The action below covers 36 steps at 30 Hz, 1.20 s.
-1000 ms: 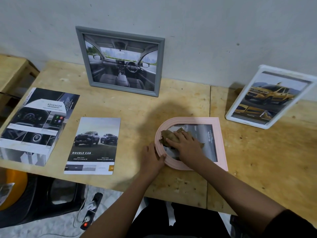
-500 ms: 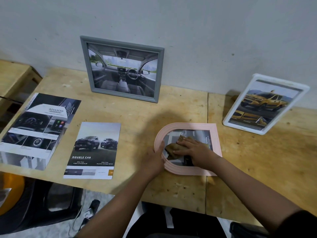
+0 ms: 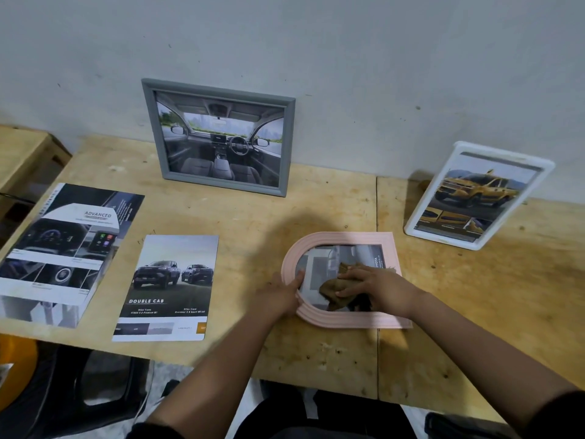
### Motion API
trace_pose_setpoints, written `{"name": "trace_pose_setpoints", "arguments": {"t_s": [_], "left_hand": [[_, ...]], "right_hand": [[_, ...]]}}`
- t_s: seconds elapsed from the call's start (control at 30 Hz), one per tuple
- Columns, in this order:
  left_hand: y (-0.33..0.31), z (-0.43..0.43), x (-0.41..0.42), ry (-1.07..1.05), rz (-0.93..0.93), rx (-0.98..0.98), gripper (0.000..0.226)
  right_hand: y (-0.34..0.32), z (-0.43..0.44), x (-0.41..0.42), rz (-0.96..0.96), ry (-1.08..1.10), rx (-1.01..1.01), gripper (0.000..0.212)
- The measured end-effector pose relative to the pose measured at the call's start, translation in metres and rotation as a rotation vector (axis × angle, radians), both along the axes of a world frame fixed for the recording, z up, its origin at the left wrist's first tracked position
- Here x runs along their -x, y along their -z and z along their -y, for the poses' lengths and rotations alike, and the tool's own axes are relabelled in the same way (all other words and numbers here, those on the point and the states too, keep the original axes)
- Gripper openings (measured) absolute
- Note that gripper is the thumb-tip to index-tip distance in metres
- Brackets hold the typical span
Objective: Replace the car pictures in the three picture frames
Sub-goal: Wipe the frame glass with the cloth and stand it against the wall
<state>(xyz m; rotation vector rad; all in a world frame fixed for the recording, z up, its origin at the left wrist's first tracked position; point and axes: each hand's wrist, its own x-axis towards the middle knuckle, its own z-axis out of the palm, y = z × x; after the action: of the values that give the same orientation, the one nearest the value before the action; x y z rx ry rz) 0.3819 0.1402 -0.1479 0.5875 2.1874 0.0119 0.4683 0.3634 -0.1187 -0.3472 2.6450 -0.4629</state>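
R hand (image 3: 376,288) holds a bunched brown cloth (image 3: 332,291) between thumb & fingers, pressed down on the glass of the pink frame (image 3: 348,321). The frame lies flat on the wooden table (image 3: 474,312) right under that hand, arched end toward the L hand, square end under the R wrist. The pic inside (image 3: 319,270) is greyish w/ some lettering by the R hand's knuckles; the rest is too blurred to read. L hand (image 3: 278,296) sits just beside the R hand, on the arched rim, one digit straight & touching the inner edge of the rim; the other fingers are blurred, can't tell if curled. Both forearms come in from the near table edge, dark sleeves at the elbows. Beyond the L hand, farther left, a "DOUBLE CAB" brochure (image 3: 167,289) w/ two pickups lies flat, and past that an "ADVANCED" brochure (image 3: 63,248) w/ dashboard shots. Ahead of both hands, a grey frame (image 3: 221,93) leans on the wall w/ a car-interior pic. Ahead & to the right of the R hand, well apart, a white frame (image 3: 436,185) stands tilted back, showing a yellow pickup. Below the table edge, left of the L arm, a black chair (image 3: 79,391).
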Motion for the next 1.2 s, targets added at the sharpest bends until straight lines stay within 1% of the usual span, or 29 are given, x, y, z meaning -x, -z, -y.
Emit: {"name": "trace_pose_setpoints", "arguments": {"t_s": [0.07,0.13,0.17,0.23,0.27,0.3,0.33,0.37,0.4,0.47,0.5,0.6,0.67,0.77,0.97,1.1,1.2], "left_hand": [[0.0,0.0,0.0,-0.001,0.007,-0.005,0.066],[0.002,0.001,0.0,-0.008,0.012,-0.023,0.066],[0.003,0.001,0.001,-0.014,0.017,-0.038,0.067],[0.005,0.002,0.002,-0.032,0.044,-0.059,0.069],[0.005,0.002,0.003,-0.039,0.059,-0.064,0.07],[0.005,0.002,0.003,-0.043,0.067,-0.065,0.07],[0.005,0.002,0.004,-0.043,0.068,-0.066,0.071],[0.004,0.001,0.004,-0.041,0.063,-0.068,0.071],[0.004,0.001,0.003,-0.037,0.055,-0.071,0.07],[0.003,0.002,0.003,-0.024,0.047,-0.072,0.07],[0.003,0.002,0.004,-0.018,0.045,-0.072,0.07],[0.001,0.001,0.003,-0.011,0.039,-0.068,0.069],[0.0,0.001,0.002,-0.014,0.031,-0.065,0.068],[0.0,0.001,0.002,-0.017,0.028,-0.061,0.069],[-0.001,0.0,0.003,-0.029,0.037,-0.067,0.069],[-0.003,0.0,0.002,-0.038,0.039,-0.07,0.07],[-0.004,0.002,0.002,-0.042,0.048,-0.091,0.071]], "right_hand": [[-0.004,-0.004,-0.003,0.018,0.034,-0.059,0.053],[-0.007,-0.008,0.0,0.101,0.117,-0.111,0.045],[-0.01,-0.01,0.002,0.161,0.21,-0.055,0.039],[-0.022,-0.013,0.007,0.268,0.52,0.219,0.034],[-0.026,-0.014,0.009,0.254,0.651,0.332,0.037],[-0.028,-0.013,0.011,0.195,0.742,0.396,0.041],[-0.03,-0.01,0.013,0.107,0.789,0.414,0.045],[-0.03,-0.004,0.016,0.018,0.792,0.39,0.05],[-0.029,0.005,0.018,-0.032,0.778,0.353,0.056],[-0.021,0.027,0.022,-0.011,0.761,0.254,0.068],[-0.012,0.037,0.021,0.017,0.735,0.163,0.071],[0.014,0.063,0.013,0.044,0.524,-0.207,0.072],[0.016,0.067,0.007,0.041,0.442,-0.294,0.066],[0.009,0.061,-0.001,0.079,0.312,-0.339,0.062],[-0.008,0.047,-0.014,0.113,0.138,-0.379,0.063],[-0.007,0.027,-0.021,0.081,0.091,-0.372,0.059],[-0.013,0.017,-0.009,0.214,0.201,-0.313,0.052]]}}
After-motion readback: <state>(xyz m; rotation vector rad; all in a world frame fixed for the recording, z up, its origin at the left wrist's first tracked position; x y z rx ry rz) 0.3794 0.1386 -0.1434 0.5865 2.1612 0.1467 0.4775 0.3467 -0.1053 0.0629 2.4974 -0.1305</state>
